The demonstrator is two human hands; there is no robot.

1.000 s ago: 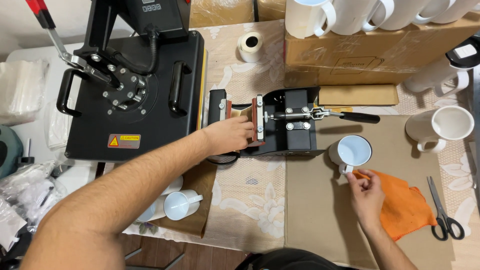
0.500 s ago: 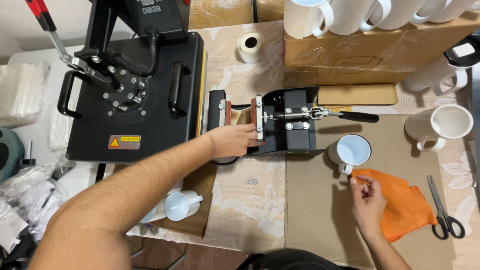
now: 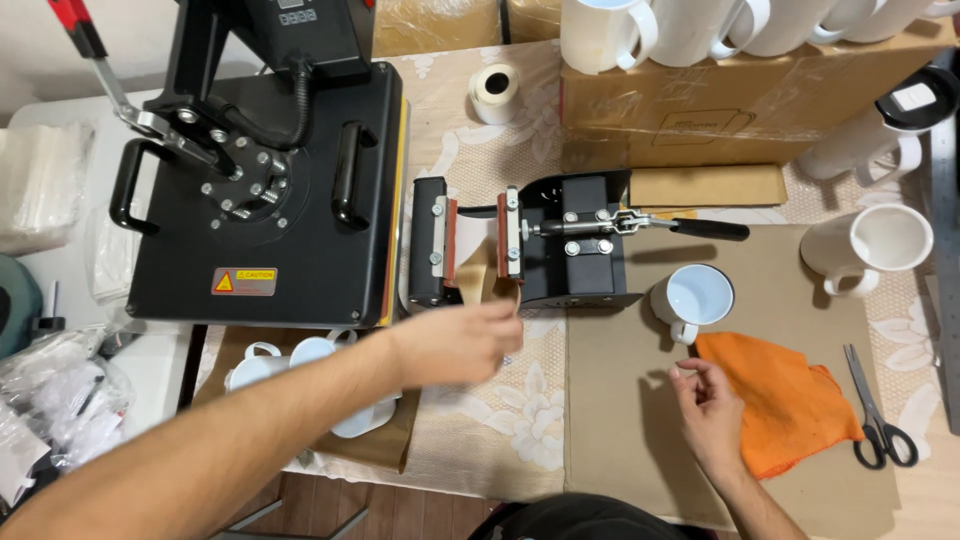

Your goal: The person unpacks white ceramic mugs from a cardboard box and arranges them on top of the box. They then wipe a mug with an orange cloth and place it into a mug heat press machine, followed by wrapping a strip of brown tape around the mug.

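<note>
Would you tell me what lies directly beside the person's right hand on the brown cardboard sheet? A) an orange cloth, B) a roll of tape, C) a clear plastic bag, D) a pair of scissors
A: the right hand rests on the cardboard sheet right against the orange cloth, while the scissors lie farther out, past the cloth.

Likely small mug-printing workshop: flat heat press (image 3: pixel 265 190), mug press (image 3: pixel 530 245), blank white mugs (image 3: pixel 690 25).
</note>
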